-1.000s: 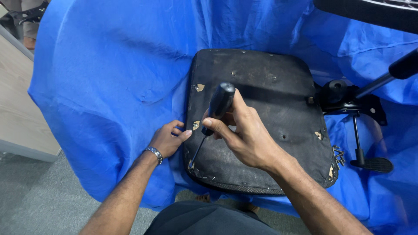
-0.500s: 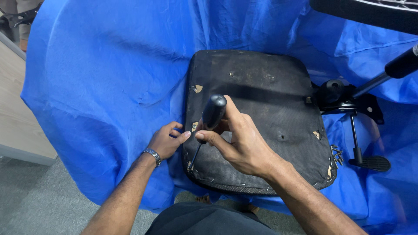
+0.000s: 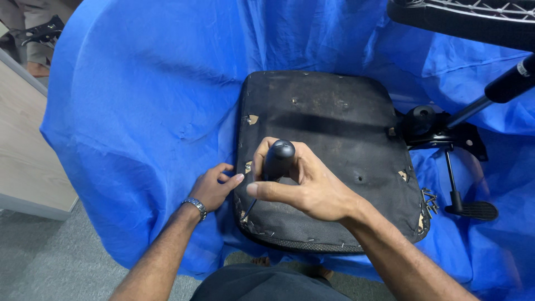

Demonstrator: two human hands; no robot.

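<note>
A black chair seat (image 3: 329, 128) lies upside down on a blue cloth (image 3: 145, 111), with staples along its near rim. My right hand (image 3: 304, 181) grips the black handle of a screwdriver (image 3: 276, 159). Its thin shaft slants down to the seat's near left edge. My left hand (image 3: 214, 187) rests against the seat's left edge, fingers on the fabric next to the tool's tip. A metal bracelet sits on that wrist.
The black chair mechanism with a lever (image 3: 446, 139) lies right of the seat. A small pile of pulled staples (image 3: 429, 200) sits by the seat's right corner. A chair base (image 3: 473, 19) hangs at top right. A wooden panel (image 3: 22, 150) is at left.
My right hand has tilted the screwdriver handle more upright and shifted slightly left along the seat edge. My left hand stays at the seat's left edge.
</note>
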